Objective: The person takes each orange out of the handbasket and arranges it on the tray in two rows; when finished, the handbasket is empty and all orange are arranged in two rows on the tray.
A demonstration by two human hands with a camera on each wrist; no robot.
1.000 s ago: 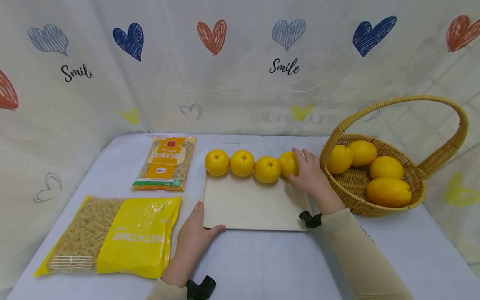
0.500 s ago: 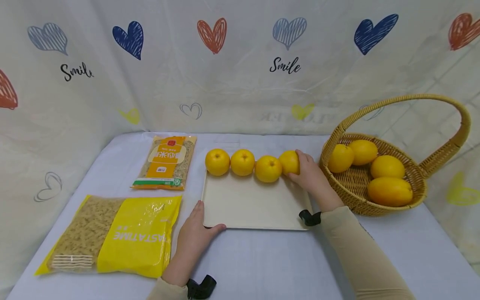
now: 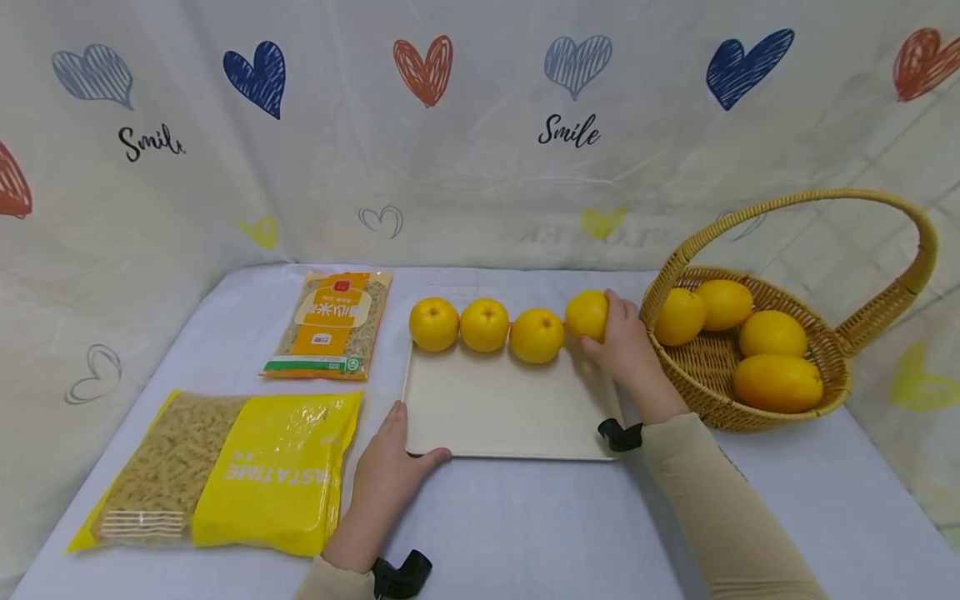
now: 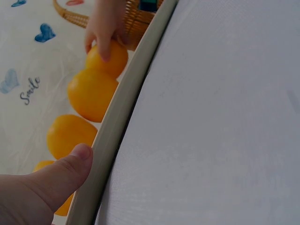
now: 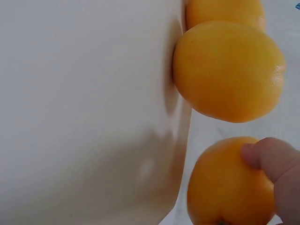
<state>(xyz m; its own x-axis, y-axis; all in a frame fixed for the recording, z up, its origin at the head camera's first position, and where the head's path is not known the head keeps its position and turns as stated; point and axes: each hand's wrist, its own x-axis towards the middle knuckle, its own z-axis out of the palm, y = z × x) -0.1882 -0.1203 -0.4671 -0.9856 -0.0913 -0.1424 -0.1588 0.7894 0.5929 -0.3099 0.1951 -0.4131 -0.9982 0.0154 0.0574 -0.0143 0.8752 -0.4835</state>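
Note:
My right hand grips a yellow orange at the tray's far right corner, with the thumb over the fruit in the right wrist view. Left of it, three more oranges stand in a row along the far edge of a cream rectangular tray. A gap separates the held orange from its neighbour. My left hand rests at the tray's near left corner. Its fingers lie straight along the left side and its thumb lies at the near rim.
A wicker basket with a tall handle stands right of the tray, holding several yellow fruits, one elongated. At left lie a yellow pasta bag and a smaller orange-labelled grain bag. A heart-printed curtain hangs behind the table.
The right hand has shifted its orange slightly right and away from me, opening a gap to the neighbouring orange. The left hand and the tray have stayed in place.

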